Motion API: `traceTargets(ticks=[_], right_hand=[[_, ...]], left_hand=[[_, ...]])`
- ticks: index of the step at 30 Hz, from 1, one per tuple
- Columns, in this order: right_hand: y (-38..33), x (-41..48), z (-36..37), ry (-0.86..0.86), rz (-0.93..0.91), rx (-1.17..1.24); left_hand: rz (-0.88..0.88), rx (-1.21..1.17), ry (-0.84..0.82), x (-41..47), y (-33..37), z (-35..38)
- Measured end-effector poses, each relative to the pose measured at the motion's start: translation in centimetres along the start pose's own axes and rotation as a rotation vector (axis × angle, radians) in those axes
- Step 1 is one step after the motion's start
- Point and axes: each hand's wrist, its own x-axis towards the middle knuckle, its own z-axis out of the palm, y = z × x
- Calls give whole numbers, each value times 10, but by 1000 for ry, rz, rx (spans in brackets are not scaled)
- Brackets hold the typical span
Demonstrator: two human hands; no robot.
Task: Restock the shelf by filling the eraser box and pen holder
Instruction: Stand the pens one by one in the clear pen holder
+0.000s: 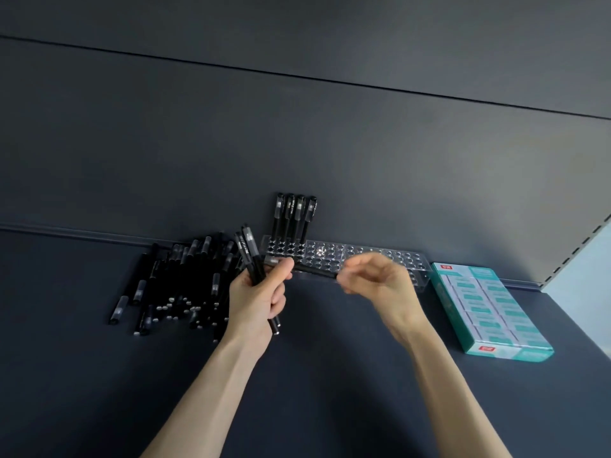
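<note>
Left hand (254,302) grips a pen bundle (250,259) tilted up-left; right hand (380,282) pinches one black pen (314,271), long axis crosswise

On the shelf (330,375), the holder (363,256) is set against the back panel (330,143). Four pens (294,216) are stood in its left end. A pile (178,279) of pens is laid just left of the holder, and the box (489,309) just right of it, running forward. Before the holder the left hand (258,302) is held with a bundle (251,256) gripped upright, the right hand (377,276) to its right; a single pen (314,272) is held crosswise between them
</note>
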Motion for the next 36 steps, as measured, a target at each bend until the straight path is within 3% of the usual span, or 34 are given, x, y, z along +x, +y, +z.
traceTargets(ticks=[3,7,15,19,23,26,30,36], right_hand=[[7,-9,3,-162,59,-201],[8,-10,9,-250,67,-232],[2,2,15,-79,-70,-36],[2,9,21,-39,-98,-1],[-7,23,21,168,-169,62],[-13,36,22,250,-231,-32],[-20,57,28,334,-311,-210],[-20,89,34,348,-423,-368]], left_hand=[[12,46,-36,-2,0,0],[-26,138,-111,-4,-7,-1],[-75,362,-218,-6,-15,0],[-58,394,-194,-5,-16,0],[-17,421,-134,-2,-20,-1],[-9,439,-93,-1,-22,-1],[-89,280,-50,3,-21,0],[-59,263,-92,2,-21,-2]])
